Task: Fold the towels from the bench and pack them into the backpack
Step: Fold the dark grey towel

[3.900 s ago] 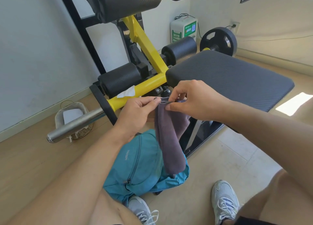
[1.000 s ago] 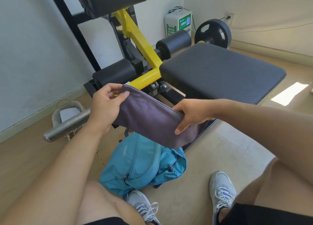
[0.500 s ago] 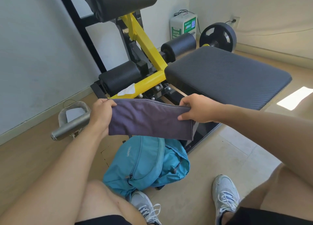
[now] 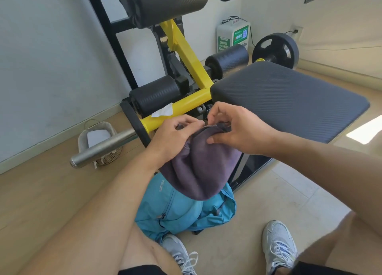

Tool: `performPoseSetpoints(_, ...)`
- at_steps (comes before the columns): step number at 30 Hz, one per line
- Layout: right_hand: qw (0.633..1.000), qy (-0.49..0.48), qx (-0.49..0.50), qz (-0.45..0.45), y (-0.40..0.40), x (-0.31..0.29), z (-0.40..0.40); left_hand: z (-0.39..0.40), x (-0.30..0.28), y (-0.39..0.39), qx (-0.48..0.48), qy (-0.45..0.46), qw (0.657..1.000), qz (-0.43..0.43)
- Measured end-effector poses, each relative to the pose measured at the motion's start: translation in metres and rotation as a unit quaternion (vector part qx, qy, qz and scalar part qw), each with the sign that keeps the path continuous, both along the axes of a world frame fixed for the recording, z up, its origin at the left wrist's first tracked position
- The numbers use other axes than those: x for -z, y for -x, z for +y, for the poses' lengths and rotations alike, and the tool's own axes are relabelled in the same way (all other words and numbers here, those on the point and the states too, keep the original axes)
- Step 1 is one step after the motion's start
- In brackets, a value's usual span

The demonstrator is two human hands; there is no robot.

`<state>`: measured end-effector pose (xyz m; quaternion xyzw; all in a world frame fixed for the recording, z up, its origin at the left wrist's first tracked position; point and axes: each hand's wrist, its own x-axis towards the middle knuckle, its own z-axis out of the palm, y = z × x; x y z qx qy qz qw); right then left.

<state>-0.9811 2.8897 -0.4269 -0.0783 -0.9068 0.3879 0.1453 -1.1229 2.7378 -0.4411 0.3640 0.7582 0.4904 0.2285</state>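
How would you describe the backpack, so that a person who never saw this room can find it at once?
Start at the big black padded bench of the yellow-framed gym machine. On the floor just in front of its near end, between the person's two grey sneakers and the machine, lies the backpack. It is the only bright teal thing there, soft and slumped, partly hidden by the purple-grey towel hanging above it.

My left hand (image 4: 175,136) and right hand (image 4: 237,130) have come together, doubling the previously stretched towel (image 4: 200,167), which now hangs folded.

The person wears black shorts (image 4: 142,270) and grey-white laced trainers (image 4: 279,246), with arms bare of sleeves.
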Motion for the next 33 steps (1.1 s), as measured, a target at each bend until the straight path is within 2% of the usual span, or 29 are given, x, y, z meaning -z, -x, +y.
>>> performPoseSetpoints(6,0.998,0.003,0.026,0.054,-0.002,-0.002,-0.002,-0.005,-0.004,-0.004,0.086,-0.027,0.987,-0.134)
performPoseSetpoints(12,0.998,-0.003,0.018,0.059,-0.003,-0.003,0.001,-0.008,-0.005,-0.007,0.091,-0.007,0.976,-0.197)
performPoseSetpoints(15,0.998,-0.004,0.015,0.06,-0.001,-0.002,0.002,-0.006,-0.004,-0.007,0.075,-0.005,0.979,-0.19)
performPoseSetpoints(22,0.999,0.004,0.027,0.029,0.0,-0.001,0.007,-0.001,-0.005,-0.006,-0.019,-0.074,0.985,-0.156)
performPoseSetpoints(28,0.994,0.098,0.038,0.025,0.001,0.002,0.01,-0.004,-0.01,-0.009,-0.003,-0.085,0.986,-0.146)
performPoseSetpoints(33,0.989,0.148,-0.003,0.013,0.0,0.002,0.012,-0.006,-0.008,-0.008,0.039,-0.065,0.991,-0.113)
